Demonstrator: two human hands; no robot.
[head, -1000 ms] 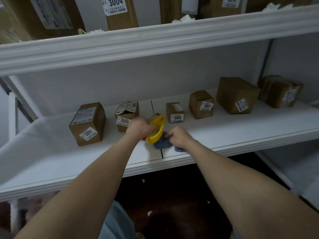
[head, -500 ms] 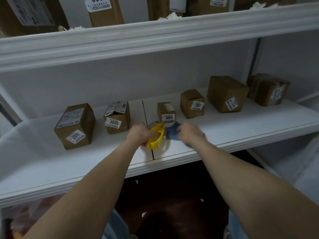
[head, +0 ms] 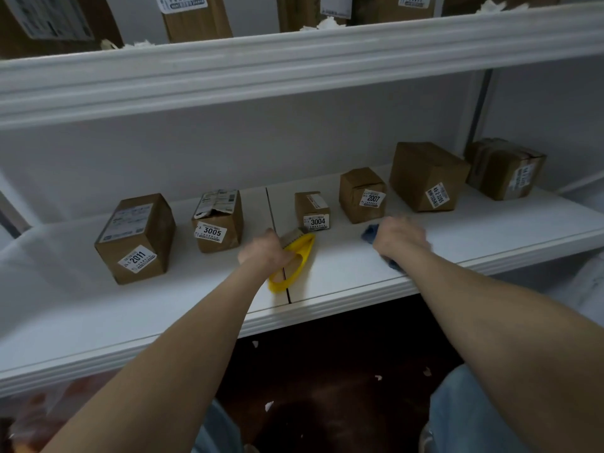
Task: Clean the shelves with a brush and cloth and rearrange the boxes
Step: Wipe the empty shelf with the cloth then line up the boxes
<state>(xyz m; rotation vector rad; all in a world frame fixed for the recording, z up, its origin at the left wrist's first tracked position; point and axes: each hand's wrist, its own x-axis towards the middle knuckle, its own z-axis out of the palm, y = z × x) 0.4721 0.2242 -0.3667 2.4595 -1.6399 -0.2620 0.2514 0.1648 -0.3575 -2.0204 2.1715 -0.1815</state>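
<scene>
Brush (head: 304, 251), yellow loop handle, pale bristles, blue cloth (head: 370, 233)

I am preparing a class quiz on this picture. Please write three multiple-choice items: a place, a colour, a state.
1. Where is the brush relative to box 3004? A) on top B) in front C) behind
2. Brush handle colour? A) green B) red C) yellow
3. The right hand: A) holds the cloth on the shelf B) hangs idle C) lifts a box
Key: B, its bristles lie just before the box; C, the loop is yellow; A, cloth shows beneath the hand.
</scene>
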